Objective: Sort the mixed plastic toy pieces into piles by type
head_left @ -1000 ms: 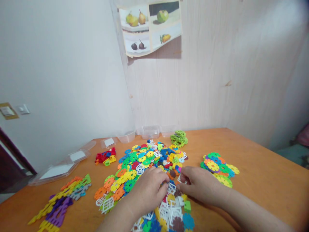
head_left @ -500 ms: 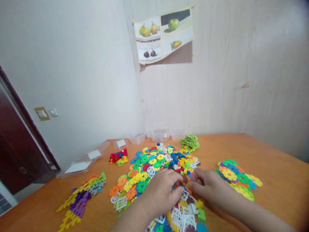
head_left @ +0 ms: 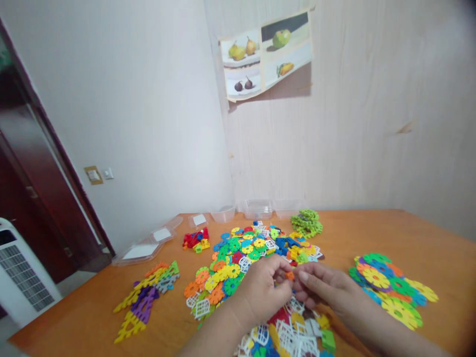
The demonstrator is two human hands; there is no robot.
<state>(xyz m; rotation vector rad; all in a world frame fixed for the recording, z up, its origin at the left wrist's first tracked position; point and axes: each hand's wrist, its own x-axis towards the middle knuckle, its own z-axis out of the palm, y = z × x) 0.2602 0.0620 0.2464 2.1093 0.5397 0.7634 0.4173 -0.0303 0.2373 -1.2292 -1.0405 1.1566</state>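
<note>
My left hand and my right hand meet fingertip to fingertip over a big heap of coloured plastic interlocking pieces on the wooden table. Between the fingertips sits a small orange piece, pinched from both sides. White lattice pieces lie under my wrists.
A pile of large round discs lies at the right, a green stack at the back, a red cluster and a yellow-purple assembly at the left. Clear tubs and lids line the wall. A door and a white appliance stand far left.
The view has swung left, bringing the door and appliance into sight. My hands have lifted a little off the heap and closed together on the orange piece.
</note>
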